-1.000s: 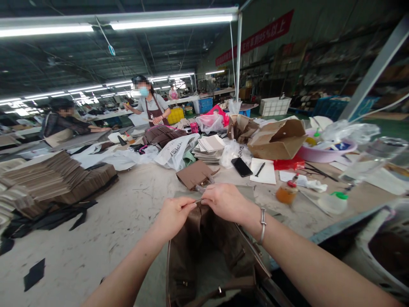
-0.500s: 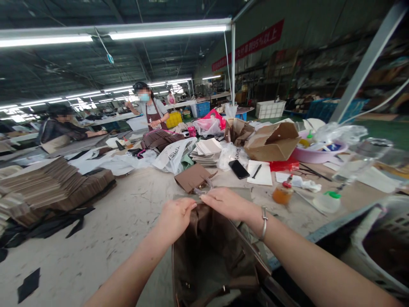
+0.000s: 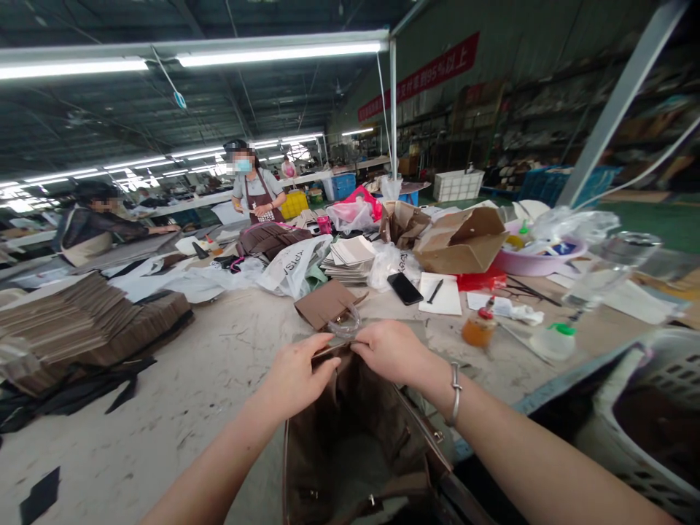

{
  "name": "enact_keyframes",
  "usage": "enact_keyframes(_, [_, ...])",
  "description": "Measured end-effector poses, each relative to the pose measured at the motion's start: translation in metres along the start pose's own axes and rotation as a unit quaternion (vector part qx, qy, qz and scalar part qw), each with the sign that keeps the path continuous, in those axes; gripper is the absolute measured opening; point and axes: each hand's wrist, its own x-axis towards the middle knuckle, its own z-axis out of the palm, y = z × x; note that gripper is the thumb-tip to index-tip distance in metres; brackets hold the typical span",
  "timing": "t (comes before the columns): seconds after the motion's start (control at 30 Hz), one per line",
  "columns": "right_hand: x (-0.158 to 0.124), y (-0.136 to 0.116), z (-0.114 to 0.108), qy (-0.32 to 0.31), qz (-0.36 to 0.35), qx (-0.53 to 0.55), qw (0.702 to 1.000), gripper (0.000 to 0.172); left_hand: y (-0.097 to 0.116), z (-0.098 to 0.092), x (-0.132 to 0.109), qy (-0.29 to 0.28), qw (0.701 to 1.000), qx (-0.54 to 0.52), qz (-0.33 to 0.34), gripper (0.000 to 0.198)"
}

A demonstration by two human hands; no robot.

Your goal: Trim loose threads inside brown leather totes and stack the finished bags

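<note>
A brown handbag (image 3: 350, 452) stands open in front of me, its dark inside facing up and small metal fittings along its rim. My left hand (image 3: 298, 372) has the far rim between thumb and fingers, with the thumb on the inner side. Close beside it, my right hand (image 3: 394, 351) pinches the same rim; a metal bracelet circles that wrist. Just beyond the fingers, a brown flap (image 3: 327, 302) and a handle in clear wrapping (image 3: 350, 321) lie toward the table. The bag's lower outside is hidden.
Stacked brown pieces (image 3: 92, 321) lie left, with black scraps (image 3: 41, 496) nearer. Beyond the bag are a phone (image 3: 405, 289), a notepad (image 3: 451, 297) and an orange glue bottle (image 3: 478, 328). A white basket (image 3: 617, 394) stands right. Two people work farther back.
My left thumb has moved away from the forefinger, down inside the rim. My right hand has shifted slightly right along the edge. The co-worker's raised hand has come down.
</note>
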Motion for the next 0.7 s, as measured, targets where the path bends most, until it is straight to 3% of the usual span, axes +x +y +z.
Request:
enact_keyframes(0.1, [0.001, 0.000, -0.002, -0.005, -0.009, -0.023, 1.000, 0.028, 0.000, 0.000, 0.003, -0.022, 1.000, -0.004, 0.005, 0.044])
enact_keyframes(0.3, [0.000, 0.003, -0.001, -0.009, 0.001, -0.042, 0.999, 0.036, 0.008, 0.003, 0.017, -0.058, 0.990, 0.124, 0.019, 0.026])
enact_keyframes(0.4, [-0.002, 0.006, -0.005, -0.032, 0.017, 0.001, 0.999, 0.041, 0.016, 0.006, 0.024, -0.082, 0.982, 0.168, 0.030, 0.027])
enact_keyframes(0.47, [-0.006, 0.013, -0.008, -0.065, 0.005, 0.107, 0.992, 0.045, 0.020, 0.007, 0.027, -0.089, 0.976, 0.198, 0.019, 0.025])
enact_keyframes(0.5, [-0.009, 0.018, -0.009, -0.084, -0.001, 0.195, 0.977, 0.045, 0.020, 0.006, 0.027, -0.091, 0.973, 0.211, 0.010, 0.026])
enact_keyframes(0.57, [-0.019, 0.030, -0.006, -0.099, 0.020, 0.399, 0.911, 0.046, 0.019, 0.004, 0.025, -0.092, 0.970, 0.225, -0.008, 0.027])
enact_keyframes(0.63, [-0.034, 0.043, 0.005, -0.058, 0.100, 0.556, 0.823, 0.052, 0.016, 0.001, 0.020, -0.092, 0.972, 0.214, -0.013, 0.026])
enact_keyframes(0.7, [-0.055, 0.052, 0.023, 0.015, 0.196, 0.627, 0.754, 0.059, 0.013, -0.001, 0.016, -0.088, 0.981, 0.172, 0.012, 0.026])
